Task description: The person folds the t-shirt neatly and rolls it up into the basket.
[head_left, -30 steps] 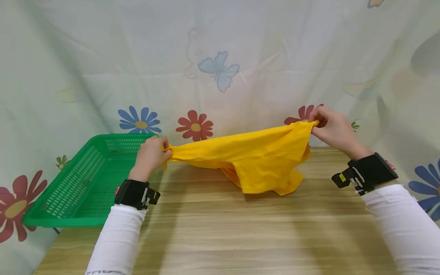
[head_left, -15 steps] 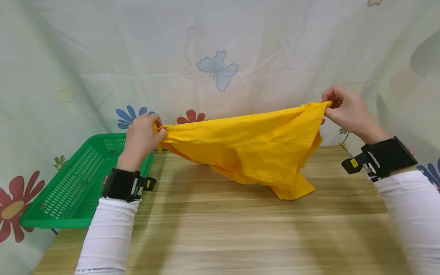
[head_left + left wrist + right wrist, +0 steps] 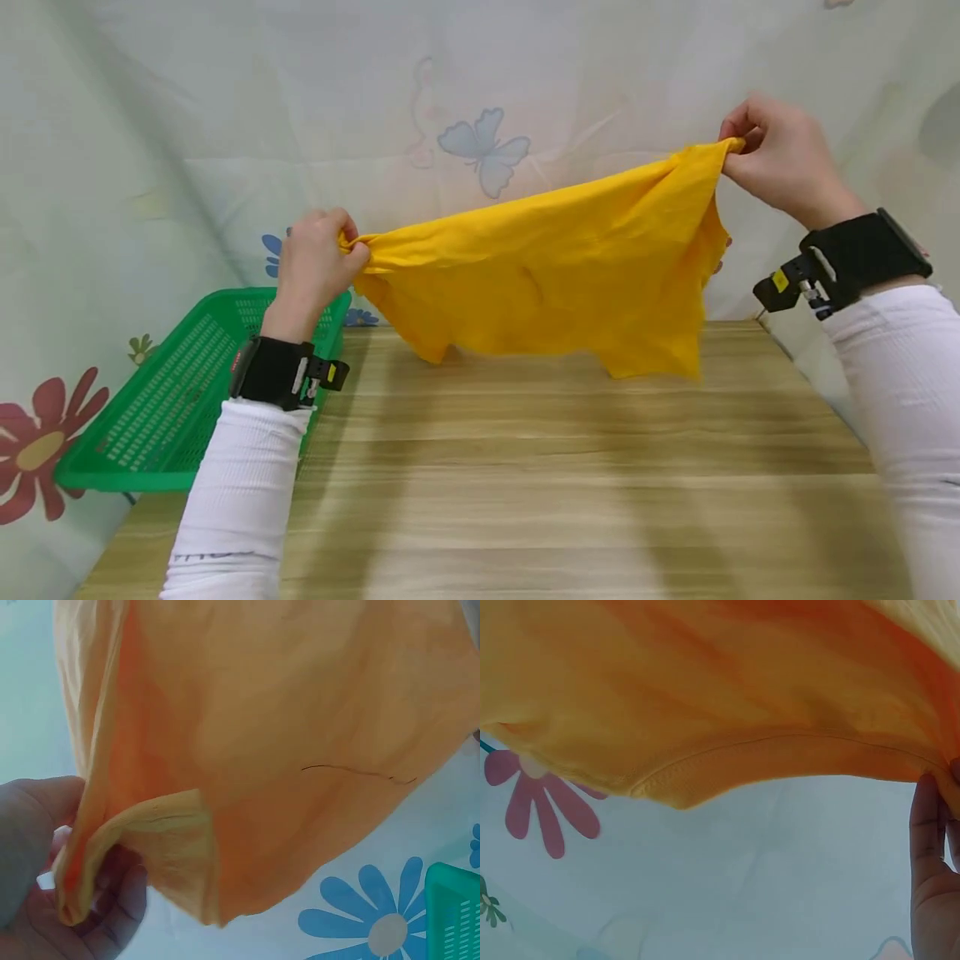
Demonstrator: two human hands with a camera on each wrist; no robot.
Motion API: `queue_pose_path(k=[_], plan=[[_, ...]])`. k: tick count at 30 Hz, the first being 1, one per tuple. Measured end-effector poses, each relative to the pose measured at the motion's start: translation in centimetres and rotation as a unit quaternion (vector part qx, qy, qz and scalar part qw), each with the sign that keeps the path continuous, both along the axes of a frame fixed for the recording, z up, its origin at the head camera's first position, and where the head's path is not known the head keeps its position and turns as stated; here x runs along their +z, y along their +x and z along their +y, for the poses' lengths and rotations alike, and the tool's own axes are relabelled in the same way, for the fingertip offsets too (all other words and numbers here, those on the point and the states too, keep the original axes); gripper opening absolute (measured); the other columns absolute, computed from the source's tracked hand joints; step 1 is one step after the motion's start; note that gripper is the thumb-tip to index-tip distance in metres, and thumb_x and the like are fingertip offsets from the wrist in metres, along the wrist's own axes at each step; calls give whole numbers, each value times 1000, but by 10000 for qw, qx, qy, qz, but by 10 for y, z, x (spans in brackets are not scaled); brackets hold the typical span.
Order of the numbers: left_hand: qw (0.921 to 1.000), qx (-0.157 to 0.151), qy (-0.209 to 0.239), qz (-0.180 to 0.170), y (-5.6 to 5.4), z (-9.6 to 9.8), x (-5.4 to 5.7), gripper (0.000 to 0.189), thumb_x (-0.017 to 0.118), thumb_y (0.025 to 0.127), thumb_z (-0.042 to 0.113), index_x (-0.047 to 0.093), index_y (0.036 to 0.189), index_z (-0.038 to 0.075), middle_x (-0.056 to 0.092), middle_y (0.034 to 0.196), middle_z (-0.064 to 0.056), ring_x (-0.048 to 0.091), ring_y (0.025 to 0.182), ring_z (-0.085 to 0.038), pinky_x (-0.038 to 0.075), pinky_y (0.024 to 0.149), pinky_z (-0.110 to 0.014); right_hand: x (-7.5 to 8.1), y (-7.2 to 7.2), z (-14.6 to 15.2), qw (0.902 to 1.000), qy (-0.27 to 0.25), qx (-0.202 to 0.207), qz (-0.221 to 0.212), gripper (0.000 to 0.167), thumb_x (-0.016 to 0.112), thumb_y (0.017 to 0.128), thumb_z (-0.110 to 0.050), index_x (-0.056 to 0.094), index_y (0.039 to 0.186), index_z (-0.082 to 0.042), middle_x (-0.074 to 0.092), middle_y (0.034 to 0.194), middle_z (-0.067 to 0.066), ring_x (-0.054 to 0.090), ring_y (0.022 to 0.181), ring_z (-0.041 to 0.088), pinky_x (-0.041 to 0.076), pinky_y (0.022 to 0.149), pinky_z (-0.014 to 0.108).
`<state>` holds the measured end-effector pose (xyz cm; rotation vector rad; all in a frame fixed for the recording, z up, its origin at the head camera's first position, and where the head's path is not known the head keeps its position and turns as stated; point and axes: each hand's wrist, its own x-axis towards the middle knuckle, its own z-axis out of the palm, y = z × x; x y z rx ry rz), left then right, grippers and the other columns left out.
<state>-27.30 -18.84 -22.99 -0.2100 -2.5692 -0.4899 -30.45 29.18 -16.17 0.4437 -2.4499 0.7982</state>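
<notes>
Yellow cloth (image 3: 555, 267) | left fingers (image 3: 345, 222), right fingers (image 3: 738, 122) pinching | left sleeve (image 3: 240, 492) overlaps basket (image 3: 127, 481) | curtain (image 3: 600, 67) behind

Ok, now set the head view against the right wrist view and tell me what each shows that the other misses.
Only the head view: the green basket, the wooden table and the left hand.
Only the right wrist view: a stitched band, plain to see along the cloth's edge.
Both: the yellow cloth, the right hand pinching it, and the flower-printed curtain.
</notes>
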Motion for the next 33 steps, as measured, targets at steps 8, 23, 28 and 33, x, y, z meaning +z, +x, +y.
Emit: queue_pose_path(k=[8, 23, 28, 33], plan=[[9918, -235, -445, -1177, 24, 5, -64, 12, 61, 84, 19, 57, 84, 7, 54, 79, -12, 49, 67, -27, 36, 56, -33, -93, 34, 16, 9951, 561, 365, -729, 14, 58, 82, 6, 54, 93, -1, 58, 86, 10, 50, 66, 2, 42, 59, 9], [9727, -750, -826, -2034, 81, 9, -146, 16, 67, 78, 17, 56, 68, 13, 52, 66, -4, 47, 57, -19, 35, 49, -29, -202, 81, 42, 9654, 1477, 1036, -1883, 28, 69, 74, 7, 52, 85, -11, 50, 76, -3, 46, 69, 7, 43, 59, 21], [9753, -617, -799, -1966, 83, 5, -151, 16, 70, 79, 18, 58, 70, 13, 54, 67, -5, 48, 55, -20, 36, 47, -30, -214, 87, 55, 9610, 1560, 1343, -1845, 31, 71, 71, 10, 53, 89, -7, 51, 80, -4, 47, 70, 5, 48, 61, 23], [9790, -584, -850, -1756, 72, 3, -153, 15, 71, 80, 21, 61, 77, 11, 52, 69, -5, 46, 56, -19, 35, 48, -28, -212, 85, 66, 9574, 1933, 1291, -1713, 29, 71, 74, 8, 54, 94, -5, 51, 81, -4, 44, 71, 3, 49, 62, 24]])
